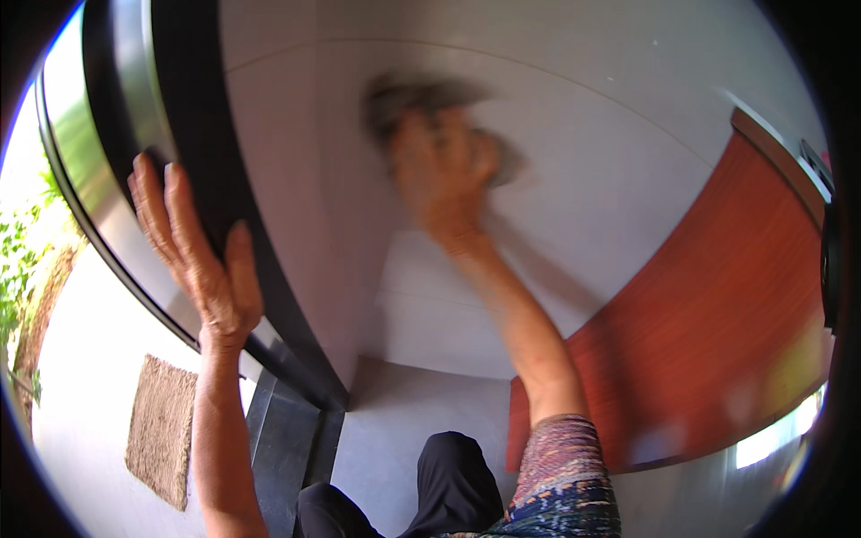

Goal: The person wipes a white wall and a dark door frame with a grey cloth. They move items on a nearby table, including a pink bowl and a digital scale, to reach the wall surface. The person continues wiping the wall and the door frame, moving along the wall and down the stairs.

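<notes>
My left hand lies open against the black door frame, fingers stretched upward and thumb apart. Higher up and toward the middle, my right hand presses a dark grey cloth onto the pale wall. Motion blurs that hand and the cloth, so single fingers are hard to make out. Dark cloth edges show above the fingers and to the right of them.
A reddish-brown wooden panel stands at the right. Beyond the frame at the left, a brown mat lies on bright ground near green plants. Grey floor and my dark-clad knees are below.
</notes>
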Available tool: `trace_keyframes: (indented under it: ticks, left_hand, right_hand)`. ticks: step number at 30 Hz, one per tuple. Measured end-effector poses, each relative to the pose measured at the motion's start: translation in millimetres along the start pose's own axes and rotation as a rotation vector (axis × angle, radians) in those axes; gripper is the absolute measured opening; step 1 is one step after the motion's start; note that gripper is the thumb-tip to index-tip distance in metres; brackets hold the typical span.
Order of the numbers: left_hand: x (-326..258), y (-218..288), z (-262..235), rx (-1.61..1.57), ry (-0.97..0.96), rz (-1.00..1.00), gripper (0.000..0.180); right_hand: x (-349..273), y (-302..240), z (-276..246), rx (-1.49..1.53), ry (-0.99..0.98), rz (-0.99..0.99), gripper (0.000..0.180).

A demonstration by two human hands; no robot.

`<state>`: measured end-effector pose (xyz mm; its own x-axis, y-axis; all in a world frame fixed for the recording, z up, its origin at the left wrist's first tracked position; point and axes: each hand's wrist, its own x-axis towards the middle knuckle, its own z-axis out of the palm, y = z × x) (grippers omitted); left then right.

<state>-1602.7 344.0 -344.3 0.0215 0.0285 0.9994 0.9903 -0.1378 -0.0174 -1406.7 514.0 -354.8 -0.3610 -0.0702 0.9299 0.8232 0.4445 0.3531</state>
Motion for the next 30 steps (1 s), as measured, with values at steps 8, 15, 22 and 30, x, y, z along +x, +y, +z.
trace_keyframes:
  ticks: [8, 15, 22, 30]
  left_hand:
    - [-8.9, 3.2, -8.9, 0.036, 0.038, -0.036, 0.063]
    - [-10.2, 5.7, -19.3, 0.011, 0.092, -0.023, 0.062]
    - [-10.0, 8.2, -18.9, -0.001, 0.096, -0.038, 0.062]
    - [-6.5, 7.6, -28.6, 0.081, 0.047, 0.038, 0.061]
  right_hand:
    - [-23.8, 44.5, -22.9, -0.211, 0.116, -0.092, 0.036]
    - [-45.9, 148.8, -88.8, -0.474, 0.207, 0.384, 0.062]
    - [-181.4, 149.4, -97.0, -0.566, 0.136, 0.8, 0.061]
    - [-107.6, 87.1, -68.0, -0.378, 0.13, 0.815, 0.047]
